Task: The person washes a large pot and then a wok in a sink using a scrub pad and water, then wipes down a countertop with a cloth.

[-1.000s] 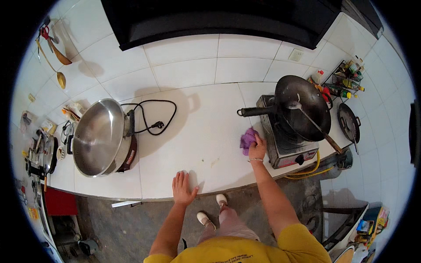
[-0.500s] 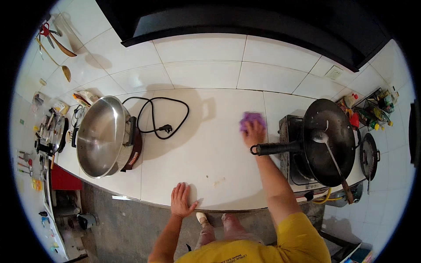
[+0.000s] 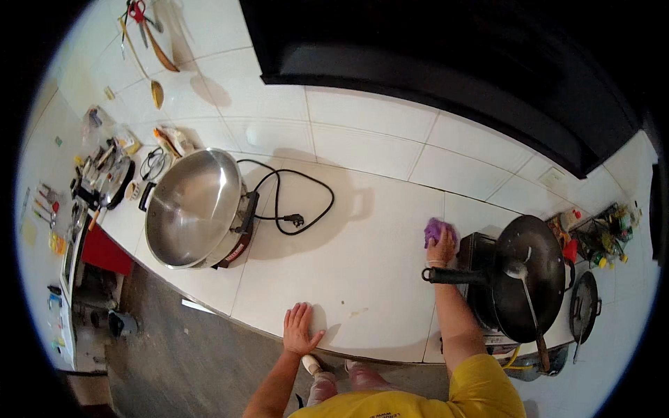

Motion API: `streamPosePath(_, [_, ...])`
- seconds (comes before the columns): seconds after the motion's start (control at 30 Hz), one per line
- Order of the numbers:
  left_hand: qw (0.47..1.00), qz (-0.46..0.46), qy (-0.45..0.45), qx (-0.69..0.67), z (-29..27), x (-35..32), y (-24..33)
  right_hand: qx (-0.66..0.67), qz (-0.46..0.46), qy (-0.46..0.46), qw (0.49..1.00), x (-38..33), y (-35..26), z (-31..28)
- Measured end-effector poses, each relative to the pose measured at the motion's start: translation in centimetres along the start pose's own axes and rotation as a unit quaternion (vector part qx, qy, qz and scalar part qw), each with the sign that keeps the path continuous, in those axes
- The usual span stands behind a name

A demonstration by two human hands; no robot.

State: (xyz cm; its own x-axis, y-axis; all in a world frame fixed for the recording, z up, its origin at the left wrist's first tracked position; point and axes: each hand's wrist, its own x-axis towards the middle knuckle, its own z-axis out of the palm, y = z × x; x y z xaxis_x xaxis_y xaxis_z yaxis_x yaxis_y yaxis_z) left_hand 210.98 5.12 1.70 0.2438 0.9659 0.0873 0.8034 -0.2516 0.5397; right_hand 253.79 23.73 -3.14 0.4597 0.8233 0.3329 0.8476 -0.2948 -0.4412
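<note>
A crumpled purple cloth (image 3: 436, 228) lies on the white tiled counter (image 3: 376, 237), toward its back right. My right hand (image 3: 442, 249) is closed over the cloth and presses it down beside the gas stove (image 3: 477, 254). Above my right forearm juts the handle of a black wok (image 3: 512, 279), which rests on the stove with a metal ladle (image 3: 517, 270) in it. Near the front edge, my left hand (image 3: 300, 330) lies flat on the counter, fingers stretched out and holding nothing. Small dark and tan marks are on the surface between my hands.
At left a large steel pan (image 3: 191, 216) sits tilted on a dark red base, its black power cord (image 3: 306, 182) looped on the counter. A black range hood (image 3: 418, 63) overhangs the back. Bottles (image 3: 605, 240) and a dark lid (image 3: 584, 306) are at far right.
My right hand and the cloth have slid right, closer to the stove. The whole view has turned and shifted. My left hand still rests by the counter's front edge.
</note>
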Motion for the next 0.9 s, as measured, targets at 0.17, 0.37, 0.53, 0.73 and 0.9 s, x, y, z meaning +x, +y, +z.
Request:
streamPosePath(0.17, [0.999,-0.01,-0.023,0.025,0.2,-0.2,-0.3,-0.116,0.041,-0.134,0.983,3.1,-4.0,4.8])
streamPosePath(0.37, [0.999,-0.012,-0.033,0.022,-0.4,0.5,-0.1,0.045,-0.221,-0.148,0.963,3.6,-16.8,10.2])
streamPosePath(0.53, [0.999,-0.012,-0.033,0.033,-0.8,0.2,-0.1,0.19,-0.39,-0.208,0.876,-7.4,-22.5,8.6])
streamPosePath(0.73, [1.0,0.003,0.002,0.025,0.0,-0.5,-0.7,0.216,-0.398,-0.334,0.827,-16.1,-18.0,0.5])
streamPosePath(0.9, [1.0,0.023,0.017,-0.002,0.2,-0.7,-0.8,0.309,-0.321,-0.387,0.807,-16.0,-13.0,-4.1])
